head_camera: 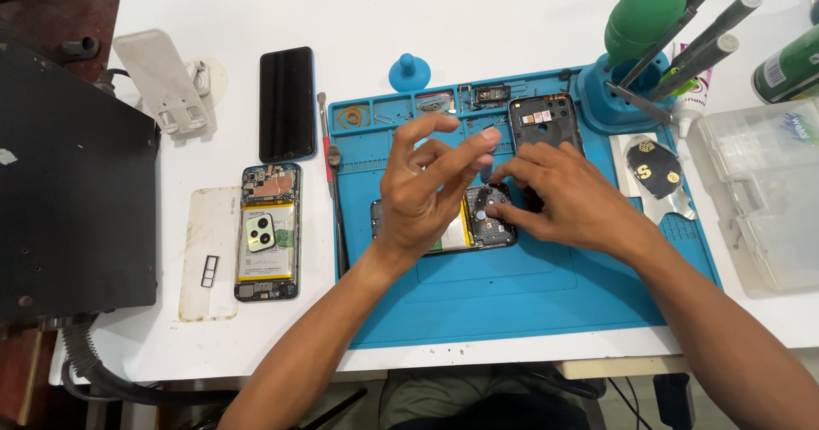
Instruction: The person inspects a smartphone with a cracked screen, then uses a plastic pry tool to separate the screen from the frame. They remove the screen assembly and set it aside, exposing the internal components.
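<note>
Item: opened phone (478,217), on blue mat (529,293). Light, fragile; I'd judge edges safest. My right hand (567,200) fingertips press its camera end; my left hand (426,191) hovers open, empty.

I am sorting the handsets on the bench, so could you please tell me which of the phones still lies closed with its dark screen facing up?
It is the black phone with the blue edge on the white table, left of the blue mat. The opened phones show their insides.

On the blue silicone work mat (546,302) near the white table's (478,20) front edge, the right hand (567,200) presses fingertips onto an opened black phone (488,218); the left hand (424,193) hovers above it, fingers spread.
</note>
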